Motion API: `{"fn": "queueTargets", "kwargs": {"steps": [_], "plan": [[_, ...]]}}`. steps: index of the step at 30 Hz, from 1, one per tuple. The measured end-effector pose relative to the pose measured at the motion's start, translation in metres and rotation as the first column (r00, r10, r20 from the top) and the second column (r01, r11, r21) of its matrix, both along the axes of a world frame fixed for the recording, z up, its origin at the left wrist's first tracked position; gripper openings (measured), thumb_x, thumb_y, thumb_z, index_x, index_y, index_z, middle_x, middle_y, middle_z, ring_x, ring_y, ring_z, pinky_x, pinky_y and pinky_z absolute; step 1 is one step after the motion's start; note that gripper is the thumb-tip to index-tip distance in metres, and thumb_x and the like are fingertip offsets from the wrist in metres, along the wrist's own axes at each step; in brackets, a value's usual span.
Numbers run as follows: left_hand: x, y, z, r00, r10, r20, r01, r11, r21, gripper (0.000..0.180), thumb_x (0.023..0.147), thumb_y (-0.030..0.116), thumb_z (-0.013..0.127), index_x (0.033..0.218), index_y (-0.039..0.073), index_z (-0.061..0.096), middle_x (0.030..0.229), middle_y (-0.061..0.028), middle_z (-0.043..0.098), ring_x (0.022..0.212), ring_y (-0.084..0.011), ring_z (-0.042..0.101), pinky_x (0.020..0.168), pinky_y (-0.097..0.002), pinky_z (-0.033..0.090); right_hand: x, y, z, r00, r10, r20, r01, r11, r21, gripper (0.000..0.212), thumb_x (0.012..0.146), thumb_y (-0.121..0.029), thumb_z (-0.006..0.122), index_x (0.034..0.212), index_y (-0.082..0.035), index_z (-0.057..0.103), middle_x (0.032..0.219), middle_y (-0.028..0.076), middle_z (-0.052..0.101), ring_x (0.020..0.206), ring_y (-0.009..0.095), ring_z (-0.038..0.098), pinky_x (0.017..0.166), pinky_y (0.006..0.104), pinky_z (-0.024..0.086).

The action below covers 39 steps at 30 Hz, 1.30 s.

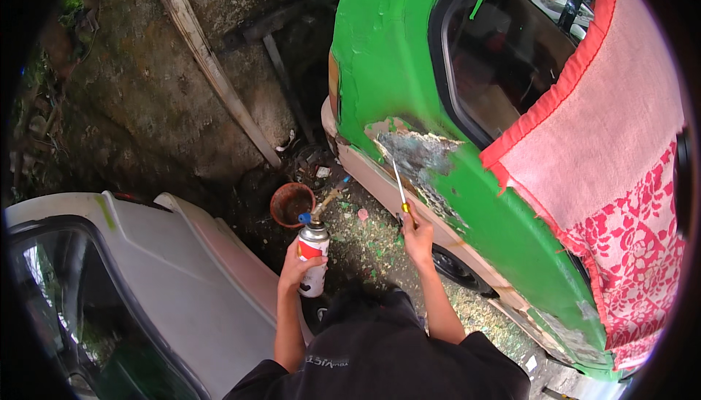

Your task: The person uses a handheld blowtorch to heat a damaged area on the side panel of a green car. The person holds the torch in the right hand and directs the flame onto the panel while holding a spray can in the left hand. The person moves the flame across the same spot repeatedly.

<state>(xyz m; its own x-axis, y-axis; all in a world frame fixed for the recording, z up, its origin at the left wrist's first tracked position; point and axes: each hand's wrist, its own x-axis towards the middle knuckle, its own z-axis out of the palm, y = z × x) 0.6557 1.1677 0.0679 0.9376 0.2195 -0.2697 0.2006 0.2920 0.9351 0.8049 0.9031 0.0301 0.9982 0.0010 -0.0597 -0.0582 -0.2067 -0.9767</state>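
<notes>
Left hand wraps the gas torch can, left of the green car; right hand grips a scraper, tip at the stripped patch's lower edge; littered ground lies open between.

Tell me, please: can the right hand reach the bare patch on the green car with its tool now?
Probably yes. The right hand holds a screwdriver whose tip already lies at the stripped patch of the green car; nothing stands between.

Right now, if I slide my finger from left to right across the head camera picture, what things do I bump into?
White car → left hand holding a gas torch canister → right hand holding a scraper → green van → red and pink flowered cloth draped on the van.
</notes>
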Motion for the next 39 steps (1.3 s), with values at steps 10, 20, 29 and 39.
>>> {"fn": "queueTargets", "kwargs": {"steps": [10, 20, 29, 39], "plan": [[0.043, -0.012, 0.001, 0.988, -0.141, 0.06, 0.144, 0.988, -0.051, 0.057, 0.069, 0.005, 0.086, 0.12, 0.005, 0.061, 0.099, -0.0015, 0.067, 0.085, -0.0133, 0.065, 0.079, -0.0331, 0.055, 0.003, 0.008, 0.002, 1.0, -0.003, 0.03, 0.004, 1.0, -0.031, 0.04, 0.102, -0.014, 0.061, 0.142, -0.008, 0.061, 0.068, 0.003, 0.056, 0.062, 0.008, 0.046, 0.059, 0.0287, 0.043], [0.05, -0.013, -0.014, 0.991, -0.127, 0.035, 0.128, 0.992, -0.007, 0.056, 0.071, 0.007, 0.086, 0.121, 0.005, 0.061, 0.097, -0.0024, 0.068, 0.083, -0.0143, 0.066, 0.075, -0.0322, 0.055, 0.018, 0.024, 0.005, 0.999, 0.041, -0.006, -0.042, 0.985, -0.165, 0.039, 0.103, -0.014, 0.061, 0.142, -0.008, 0.062, 0.067, -0.003, 0.053, 0.061, 0.006, 0.041, 0.055, 0.0279, 0.041], [0.04, -0.012, 0.004, 0.993, -0.111, 0.033, 0.112, 0.994, -0.02, 0.056, 0.07, 0.005, 0.085, 0.12, 0.004, 0.061, 0.097, -0.0033, 0.068, 0.083, -0.0152, 0.067, 0.075, -0.0329, 0.056, 0.015, 0.03, -0.006, 0.993, 0.003, 0.115, 0.015, 0.988, -0.155, 0.038, 0.102, -0.014, 0.061, 0.139, -0.008, 0.064, 0.069, -0.001, 0.059, 0.061, 0.006, 0.046, 0.056, 0.0278, 0.042], [0.004, 0.004, 0.006, 0.999, -0.041, -0.015, 0.042, 0.997, 0.069, 0.065, 0.067, 0.006, 0.088, 0.125, 0.005, 0.06, 0.101, -0.0016, 0.067, 0.09, -0.013, 0.064, 0.083, -0.0313, 0.054, 0.002, 0.018, 0.0, 0.998, -0.025, 0.054, 0.034, 0.987, -0.159, 0.039, 0.102, -0.016, 0.062, 0.141, -0.01, 0.062, 0.065, 0.005, 0.049, 0.061, 0.008, 0.042, 0.056, 0.0305, 0.041]]}}
